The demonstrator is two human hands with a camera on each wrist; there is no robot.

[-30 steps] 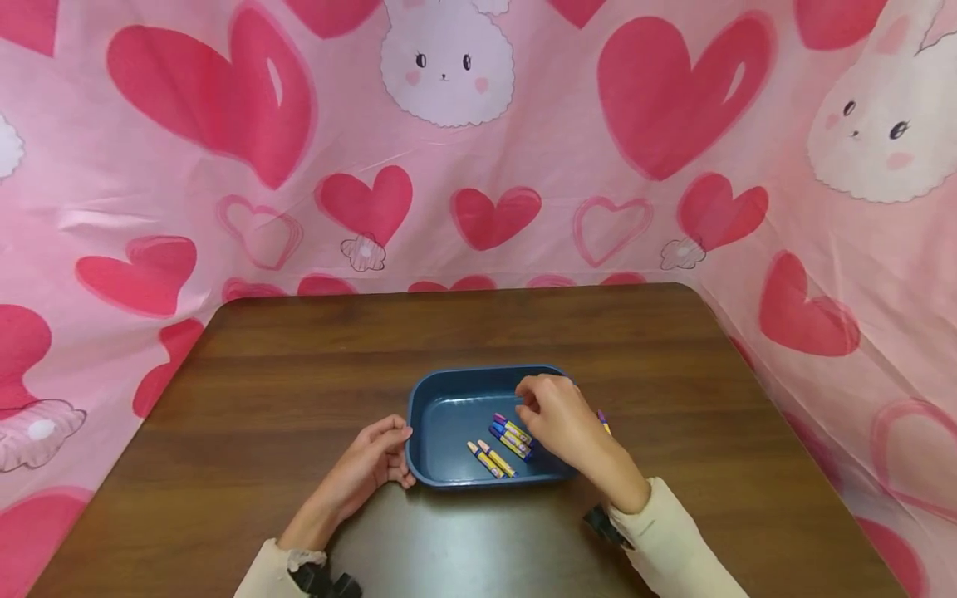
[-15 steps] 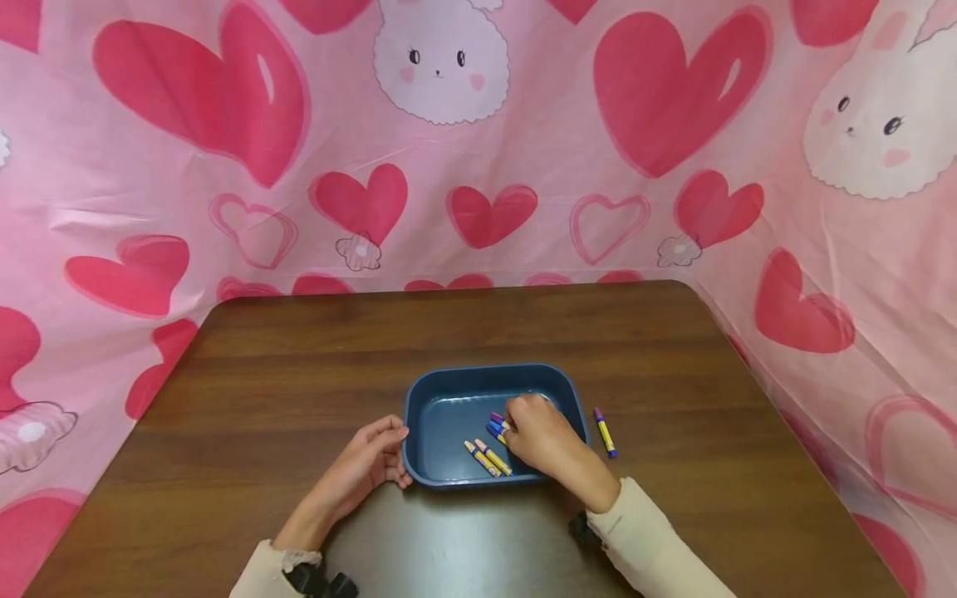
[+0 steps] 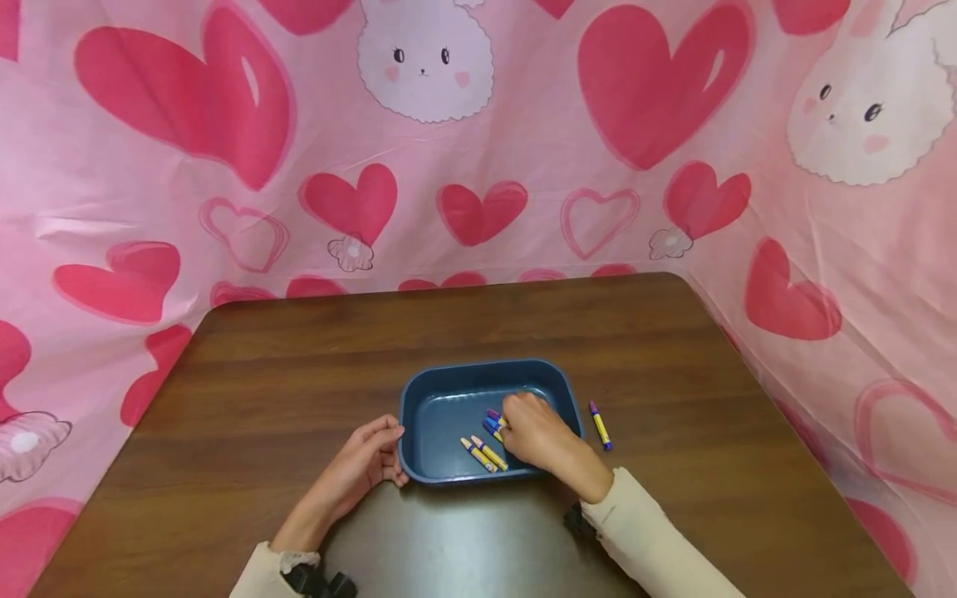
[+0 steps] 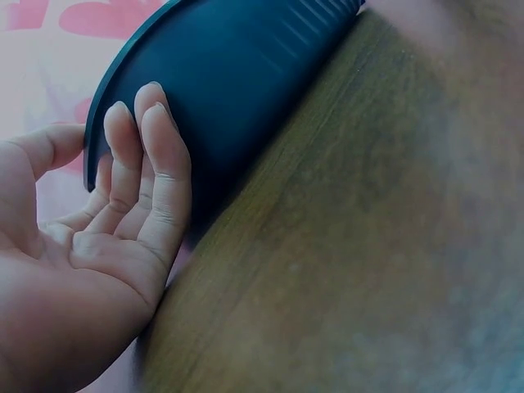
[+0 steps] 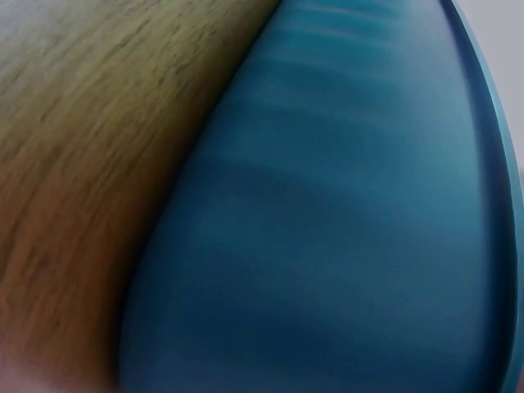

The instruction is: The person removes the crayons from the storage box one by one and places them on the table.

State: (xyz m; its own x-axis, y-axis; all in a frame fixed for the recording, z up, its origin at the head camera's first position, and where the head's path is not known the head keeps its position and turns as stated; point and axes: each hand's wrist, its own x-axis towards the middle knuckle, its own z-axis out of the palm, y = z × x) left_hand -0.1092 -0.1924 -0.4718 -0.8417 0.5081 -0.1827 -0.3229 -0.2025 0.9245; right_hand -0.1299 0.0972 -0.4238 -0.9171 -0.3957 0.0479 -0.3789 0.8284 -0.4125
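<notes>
My left hand (image 3: pixel 366 461) holds the left end of a dark blue tray (image 3: pixel 449 368), its thumb over the rim. In the left wrist view, the fingers (image 4: pixel 168 155) lie along the tray's outer wall. My right hand (image 3: pixel 540 432) is down inside the tray's right half with bent fingers, over several crayons. Purple and blue crayon tips (image 3: pixel 490 426) stick out on its left; I cannot tell whether its hidden fingertips grip one. Two pale-tipped crayons (image 3: pixel 484 453) lie side by side near the tray's front wall. The right wrist view shows only the tray's outside and tabletop.
A single purple-tipped crayon (image 3: pixel 601 425) lies on the brown wooden table (image 3: pixel 314 357), just right of the tray. A pink cloth (image 3: pixel 523 224) with hearts and rabbits hangs behind the table and along its sides. Both wrists wear black camera mounts.
My right hand has come down from above the tray's right side onto the crayons, moving slightly left, then stayed there. My left hand has kept its place at the rim. The head view has shifted slightly.
</notes>
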